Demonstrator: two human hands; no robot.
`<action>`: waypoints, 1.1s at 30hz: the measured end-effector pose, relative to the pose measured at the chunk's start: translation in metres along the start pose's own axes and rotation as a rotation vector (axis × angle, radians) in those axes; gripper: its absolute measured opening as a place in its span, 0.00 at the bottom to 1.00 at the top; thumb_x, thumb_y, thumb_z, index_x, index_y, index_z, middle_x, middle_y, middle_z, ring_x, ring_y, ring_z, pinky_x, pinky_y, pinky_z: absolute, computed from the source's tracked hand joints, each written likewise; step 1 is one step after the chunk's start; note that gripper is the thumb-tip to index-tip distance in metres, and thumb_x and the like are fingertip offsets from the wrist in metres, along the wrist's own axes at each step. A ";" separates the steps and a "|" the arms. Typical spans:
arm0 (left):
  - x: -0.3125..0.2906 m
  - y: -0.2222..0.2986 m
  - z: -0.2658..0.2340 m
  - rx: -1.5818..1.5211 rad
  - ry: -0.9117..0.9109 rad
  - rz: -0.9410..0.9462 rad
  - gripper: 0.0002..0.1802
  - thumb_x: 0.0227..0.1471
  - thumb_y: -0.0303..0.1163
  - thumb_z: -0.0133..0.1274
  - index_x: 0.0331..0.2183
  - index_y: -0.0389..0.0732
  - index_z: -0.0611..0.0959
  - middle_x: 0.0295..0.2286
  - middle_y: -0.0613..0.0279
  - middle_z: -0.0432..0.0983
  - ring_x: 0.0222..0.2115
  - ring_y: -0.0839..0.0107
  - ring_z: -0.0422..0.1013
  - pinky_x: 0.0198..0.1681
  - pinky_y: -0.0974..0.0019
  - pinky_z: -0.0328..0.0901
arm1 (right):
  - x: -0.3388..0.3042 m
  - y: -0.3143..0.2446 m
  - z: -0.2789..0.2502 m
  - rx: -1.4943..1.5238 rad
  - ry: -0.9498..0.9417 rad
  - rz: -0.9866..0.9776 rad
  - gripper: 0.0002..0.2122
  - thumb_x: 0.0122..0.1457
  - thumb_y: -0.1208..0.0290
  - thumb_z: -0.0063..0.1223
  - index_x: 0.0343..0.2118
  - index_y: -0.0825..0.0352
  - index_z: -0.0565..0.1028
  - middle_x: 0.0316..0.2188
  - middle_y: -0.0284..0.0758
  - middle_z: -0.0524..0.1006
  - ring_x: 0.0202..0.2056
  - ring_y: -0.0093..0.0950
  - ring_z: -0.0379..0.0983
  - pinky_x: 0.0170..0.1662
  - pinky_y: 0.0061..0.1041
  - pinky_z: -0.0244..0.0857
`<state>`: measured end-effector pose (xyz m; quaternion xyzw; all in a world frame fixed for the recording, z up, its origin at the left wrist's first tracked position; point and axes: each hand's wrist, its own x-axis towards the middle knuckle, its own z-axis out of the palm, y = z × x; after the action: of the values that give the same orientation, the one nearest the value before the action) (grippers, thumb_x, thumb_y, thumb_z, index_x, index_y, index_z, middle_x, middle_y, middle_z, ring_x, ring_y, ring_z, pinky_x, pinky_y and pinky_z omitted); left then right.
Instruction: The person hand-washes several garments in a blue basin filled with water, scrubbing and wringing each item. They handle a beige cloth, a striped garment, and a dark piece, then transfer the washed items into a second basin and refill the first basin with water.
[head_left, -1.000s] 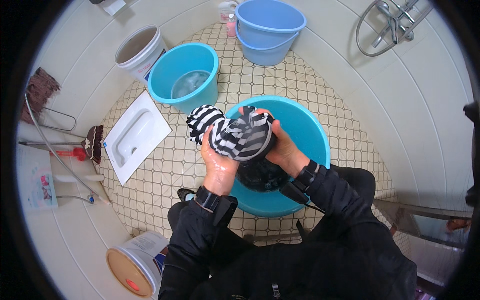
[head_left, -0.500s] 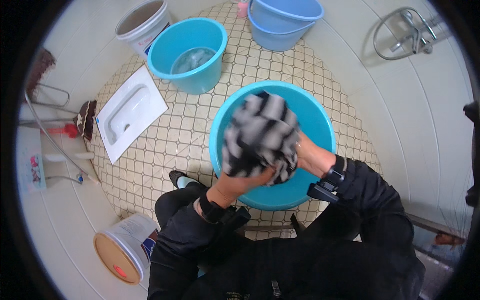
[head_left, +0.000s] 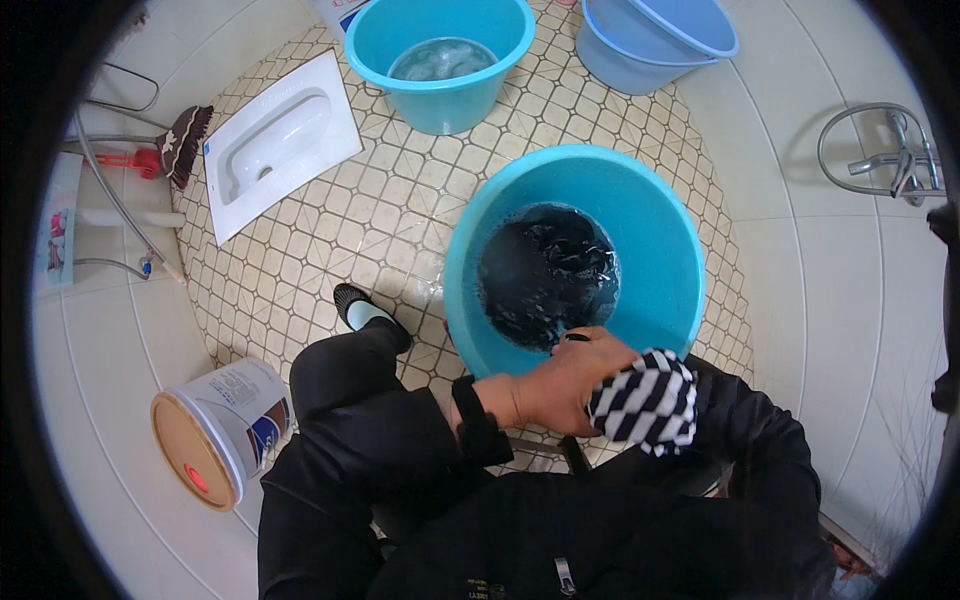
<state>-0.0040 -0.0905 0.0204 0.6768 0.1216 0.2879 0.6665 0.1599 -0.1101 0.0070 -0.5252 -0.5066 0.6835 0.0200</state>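
Note:
A black-and-white checkered cloth (head_left: 645,402) is bunched over the near right rim of a turquoise basin (head_left: 660,270). My left hand (head_left: 578,378) is closed around it, and the cloth bulges out on the right side of the fist. My right hand is hidden behind the cloth; only the black sleeve (head_left: 755,425) of that arm shows. Dark, wet cloth (head_left: 550,265) lies in water at the bottom of the basin, just beyond my left hand.
Past the basin stands a smaller turquoise tub (head_left: 450,105) with cloudy water. Blue buckets (head_left: 650,50) are at the back right, and a white squat toilet (head_left: 285,140) is set in the floor. On the left are a lidded pail (head_left: 225,425) and a brush (head_left: 185,145). A shower mixer (head_left: 895,160) is on the right wall.
The checkered cloth has come from above the basin toward me and right, now bunched tighter. My left hand moved right with it. The right hand went out of sight, and the basin's dark contents show.

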 end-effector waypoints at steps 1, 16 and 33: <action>0.001 -0.003 -0.001 -0.033 0.018 -0.088 0.36 0.33 0.34 0.66 0.48 0.37 0.73 0.41 0.53 0.75 0.44 0.62 0.72 0.48 0.61 0.64 | -0.005 0.000 0.001 0.213 0.029 0.058 0.19 0.62 0.61 0.45 0.53 0.65 0.68 0.50 0.38 0.71 0.50 0.36 0.68 0.53 0.38 0.62; 0.038 0.005 -0.074 -0.701 0.695 -0.526 0.34 0.56 0.60 0.40 0.47 0.38 0.72 0.41 0.58 0.75 0.38 0.68 0.72 0.44 0.62 0.63 | -0.019 -0.031 -0.058 1.103 0.100 -0.245 0.27 0.54 0.68 0.57 0.56 0.61 0.60 0.46 0.37 0.72 0.39 0.31 0.73 0.28 0.31 0.69; 0.006 -0.014 -0.085 -0.373 0.309 -0.710 0.19 0.58 0.49 0.44 0.34 0.42 0.77 0.28 0.62 0.79 0.30 0.75 0.72 0.36 0.71 0.64 | 0.002 -0.175 -0.299 1.051 0.416 -1.140 0.31 0.60 0.56 0.50 0.60 0.65 0.53 0.61 0.43 0.56 0.60 0.47 0.54 0.59 0.57 0.51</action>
<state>-0.0435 -0.0153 0.0037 0.4097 0.3914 0.1557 0.8091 0.2916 0.1765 0.1500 -0.2240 -0.2947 0.6052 0.7048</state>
